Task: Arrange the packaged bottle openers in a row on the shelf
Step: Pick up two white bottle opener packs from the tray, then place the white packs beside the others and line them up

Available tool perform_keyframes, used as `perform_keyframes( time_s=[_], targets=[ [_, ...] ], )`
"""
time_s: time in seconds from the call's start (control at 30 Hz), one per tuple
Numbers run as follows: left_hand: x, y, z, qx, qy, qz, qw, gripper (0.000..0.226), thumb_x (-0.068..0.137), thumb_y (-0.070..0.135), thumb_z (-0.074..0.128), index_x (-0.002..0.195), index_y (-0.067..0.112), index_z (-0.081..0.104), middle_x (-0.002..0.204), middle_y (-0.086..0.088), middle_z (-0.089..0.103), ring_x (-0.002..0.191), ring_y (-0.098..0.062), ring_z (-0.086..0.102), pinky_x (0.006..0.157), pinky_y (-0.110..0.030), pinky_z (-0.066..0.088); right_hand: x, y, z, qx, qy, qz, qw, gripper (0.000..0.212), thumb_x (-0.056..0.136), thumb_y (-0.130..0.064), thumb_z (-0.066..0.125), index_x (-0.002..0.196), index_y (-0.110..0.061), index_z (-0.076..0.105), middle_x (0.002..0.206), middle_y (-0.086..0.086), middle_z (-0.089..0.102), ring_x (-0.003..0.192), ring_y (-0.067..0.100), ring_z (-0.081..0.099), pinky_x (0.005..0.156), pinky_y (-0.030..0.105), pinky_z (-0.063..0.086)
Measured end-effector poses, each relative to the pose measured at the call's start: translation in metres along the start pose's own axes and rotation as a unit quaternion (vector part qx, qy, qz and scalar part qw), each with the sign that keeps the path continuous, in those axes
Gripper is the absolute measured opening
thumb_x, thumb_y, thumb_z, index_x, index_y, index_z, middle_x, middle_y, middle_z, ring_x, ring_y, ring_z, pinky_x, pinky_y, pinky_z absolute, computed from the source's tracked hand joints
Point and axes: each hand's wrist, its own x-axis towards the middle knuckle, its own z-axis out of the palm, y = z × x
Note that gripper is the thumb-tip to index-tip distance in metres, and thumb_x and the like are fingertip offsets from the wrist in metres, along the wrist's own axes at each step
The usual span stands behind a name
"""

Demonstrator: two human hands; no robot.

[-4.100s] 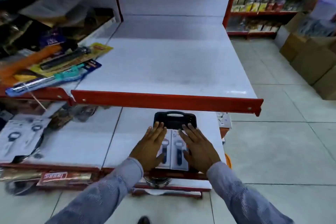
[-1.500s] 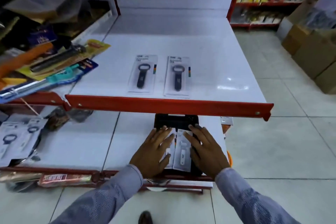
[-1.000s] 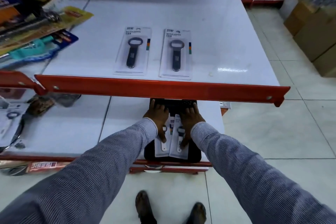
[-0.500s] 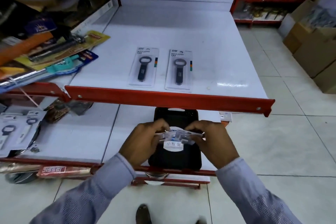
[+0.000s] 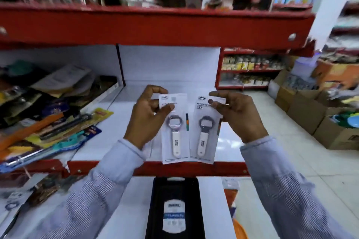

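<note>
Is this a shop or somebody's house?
Most likely a shop. Red-edged display shelves hold packaged goods, cardboard stock boxes sit on the tiled floor, and each hand holds a carded bottle opener: left hand, right hand.

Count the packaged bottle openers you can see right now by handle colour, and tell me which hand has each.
White-handled, in left hand: 1, the left pack
White-handled, in right hand: 1, the right pack
Dark-handled: 0 visible; the hands and packs hide that part of the shelf
Total visible: 2
</note>
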Motion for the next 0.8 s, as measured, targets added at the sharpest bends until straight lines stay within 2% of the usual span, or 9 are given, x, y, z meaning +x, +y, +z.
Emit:
perform_keyframes(
  time_s=[0.1, 0.17, 0.23, 0.3, 0.33, 0.4, 0.53, 0.67, 0.8],
  targets=[
    [0.046, -0.035, 0.029, 0.008, -0.048, -0.065, 0.997, 0.03, 0.082, -0.002, 0.073, 0.101, 0.013, 0.056, 0.092, -0.012, 0.065, 0.065, -0.01, 0.063, 0.044, -0.006, 0.044, 0.051, 0.037, -0.009, -0.042, 0.0, 0.052, 0.998, 0.026, 0.088, -0.013, 0.068, 0.086, -0.038, 0.073, 0.097, 0.004, 0.073, 0.08, 0.016, 0.068, 0.071, 0.035, 0.056],
    [0.062, -0.061, 0.048, 0.05, -0.075, -0.11, 0.99, 0.029, 0.078, 0.003, 0.078, 0.098, 0.016, 0.061, 0.092, -0.01, 0.065, 0.07, -0.019, 0.062, 0.046, -0.01, 0.048, 0.071, 0.064, -0.012, -0.122, -0.036, 0.099, 0.987, 0.018, 0.09, -0.013, 0.065, 0.102, -0.024, 0.074, 0.093, 0.003, 0.07, 0.057, -0.002, 0.057, 0.056, 0.022, 0.051],
    [0.067, -0.08, 0.065, 0.085, -0.088, -0.144, 0.982, 0.027, 0.075, 0.009, 0.082, 0.097, 0.015, 0.068, 0.095, -0.011, 0.07, 0.083, -0.023, 0.068, 0.058, -0.02, 0.05, 0.08, 0.09, -0.011, -0.197, -0.061, 0.134, 0.969, 0.02, 0.091, -0.014, 0.065, 0.109, -0.013, 0.073, 0.094, 0.001, 0.067, 0.056, -0.004, 0.051, 0.044, 0.007, 0.046],
    [0.069, -0.09, 0.077, 0.149, -0.096, -0.153, 0.972, 0.033, 0.074, 0.016, 0.083, 0.104, 0.01, 0.071, 0.105, -0.009, 0.072, 0.096, -0.023, 0.069, 0.073, -0.019, 0.046, 0.079, 0.107, -0.011, -0.242, -0.077, 0.143, 0.957, 0.021, 0.089, -0.016, 0.066, 0.109, -0.014, 0.074, 0.098, 0.0, 0.07, 0.073, 0.008, 0.06, 0.057, 0.01, 0.055],
    [0.068, -0.091, 0.081, 0.186, -0.101, -0.147, 0.966, 0.037, 0.075, 0.018, 0.083, 0.108, 0.009, 0.07, 0.109, -0.009, 0.071, 0.102, -0.023, 0.069, 0.077, -0.017, 0.044, 0.075, 0.109, -0.011, -0.263, -0.087, 0.142, 0.95, 0.022, 0.089, -0.015, 0.066, 0.109, -0.014, 0.073, 0.102, 0.0, 0.07, 0.085, 0.013, 0.063, 0.073, 0.021, 0.058],
    [0.065, -0.09, 0.083, 0.24, -0.132, -0.129, 0.953, 0.047, 0.076, 0.023, 0.082, 0.117, 0.007, 0.065, 0.119, -0.012, 0.067, 0.112, -0.025, 0.065, 0.088, -0.02, 0.046, 0.069, 0.113, -0.01, -0.306, -0.099, 0.132, 0.938, 0.026, 0.086, -0.015, 0.07, 0.112, -0.012, 0.071, 0.115, 0.004, 0.07, 0.106, 0.02, 0.066, 0.093, 0.027, 0.049],
    [0.065, -0.07, 0.072, 0.365, -0.272, -0.027, 0.89, 0.062, 0.074, 0.037, 0.083, 0.127, 0.016, 0.06, 0.14, -0.007, 0.056, 0.131, -0.024, 0.049, 0.11, -0.029, 0.038, 0.055, 0.099, -0.016, -0.35, -0.139, 0.103, 0.921, 0.044, 0.079, -0.031, 0.078, 0.12, -0.02, 0.066, 0.131, 0.005, 0.064, 0.118, 0.022, 0.06, 0.103, 0.027, 0.042],
    [0.065, -0.053, 0.065, 0.424, -0.451, -0.034, 0.785, 0.082, 0.067, 0.048, 0.085, 0.139, 0.031, 0.05, 0.154, 0.004, 0.042, 0.142, -0.018, 0.038, 0.119, -0.033, 0.027, 0.042, 0.069, -0.014, -0.459, -0.321, 0.112, 0.821, 0.073, 0.07, -0.048, 0.08, 0.133, -0.021, 0.056, 0.14, 0.0, 0.056, 0.132, 0.023, 0.049, 0.111, 0.035, 0.038],
    [0.061, -0.064, 0.064, 0.429, -0.471, -0.054, 0.769, 0.086, 0.069, 0.056, 0.08, 0.144, 0.036, 0.042, 0.158, 0.005, 0.036, 0.147, -0.018, 0.029, 0.122, -0.037, 0.021, 0.037, 0.065, -0.016, -0.449, -0.369, 0.134, 0.802, 0.08, 0.07, -0.052, 0.079, 0.139, -0.025, 0.049, 0.147, -0.002, 0.049, 0.135, 0.021, 0.045, 0.116, 0.038, 0.034]
  ],
)
